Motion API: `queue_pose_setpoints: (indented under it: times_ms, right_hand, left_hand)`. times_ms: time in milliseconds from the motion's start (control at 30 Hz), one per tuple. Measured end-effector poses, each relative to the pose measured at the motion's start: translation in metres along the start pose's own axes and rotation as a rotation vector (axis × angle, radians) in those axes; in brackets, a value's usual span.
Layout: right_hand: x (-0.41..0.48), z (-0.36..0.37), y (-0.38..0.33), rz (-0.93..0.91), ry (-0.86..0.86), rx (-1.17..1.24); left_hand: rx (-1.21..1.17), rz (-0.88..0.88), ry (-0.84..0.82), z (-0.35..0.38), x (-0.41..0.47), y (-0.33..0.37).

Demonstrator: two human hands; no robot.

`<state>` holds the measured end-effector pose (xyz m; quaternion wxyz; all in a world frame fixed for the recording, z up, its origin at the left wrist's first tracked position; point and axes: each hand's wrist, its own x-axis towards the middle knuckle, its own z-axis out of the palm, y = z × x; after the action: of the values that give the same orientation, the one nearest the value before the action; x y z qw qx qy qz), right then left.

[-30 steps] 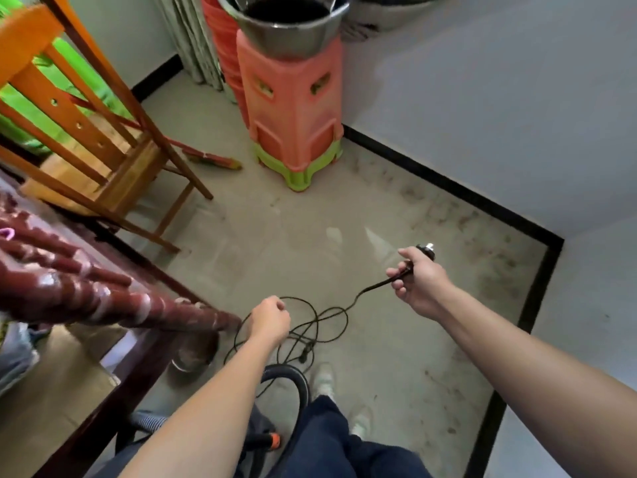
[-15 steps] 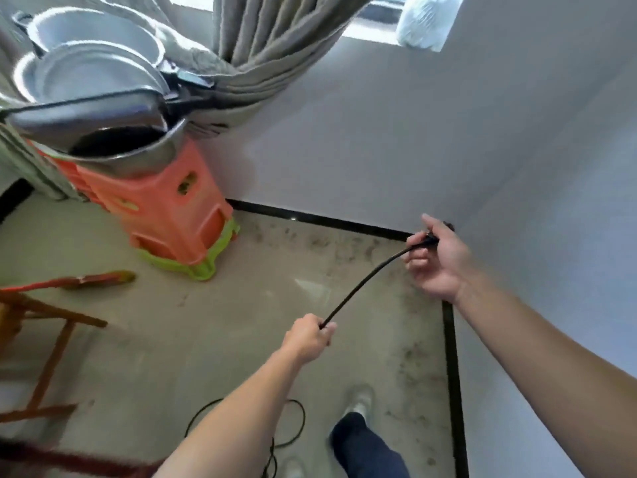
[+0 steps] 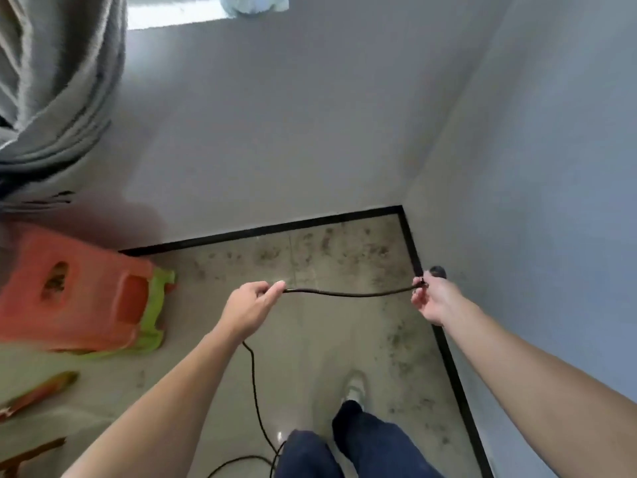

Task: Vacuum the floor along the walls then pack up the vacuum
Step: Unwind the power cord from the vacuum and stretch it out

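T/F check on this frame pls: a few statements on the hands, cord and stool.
1. The right hand holds the cord at its plug end. True.
2. The left hand is empty. False: it pinches the cord.
3. The cord runs from the left hand down to the floor. True.
4. Between the hands the cord is coiled. False: it spans them in one slightly sagging line.
5. An orange stool stands at the left near the back wall. True.

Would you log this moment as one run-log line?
left hand pinches cord | right hand grips plug | cord sags between hands
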<state>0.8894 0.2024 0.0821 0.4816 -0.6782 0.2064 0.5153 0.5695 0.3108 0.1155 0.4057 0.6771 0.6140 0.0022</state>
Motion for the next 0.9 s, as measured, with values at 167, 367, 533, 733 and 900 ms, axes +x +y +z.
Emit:
queue_pose_setpoints:
  times_ms: [167, 367, 533, 733, 900]
  right_hand:
    - [0.037, -0.003, -0.028, -0.103, 0.139, -0.102]
    - [0.109, -0.006, -0.057, -0.009, 0.157, -0.060]
    - [0.182, -0.002, -0.050, 0.103, 0.284, 0.151]
    - [0.270, -0.013, -0.038, 0.044, 0.554, 0.157]
    - [0.349, -0.037, -0.030, 0.065, 0.634, 0.149]
  left_hand:
    - [0.163, 0.046, -0.076, 0.013, 0.072, 0.036]
    - [0.336, 0.150, -0.185, 0.056, 0.172, 0.067]
    - [0.392, 0.199, -0.268, 0.109, 0.242, 0.075]
    - [0.450, 0.221, -0.349, 0.180, 0.295, 0.075]
    - [0.492, 0.317, -0.364, 0.257, 0.318, 0.068]
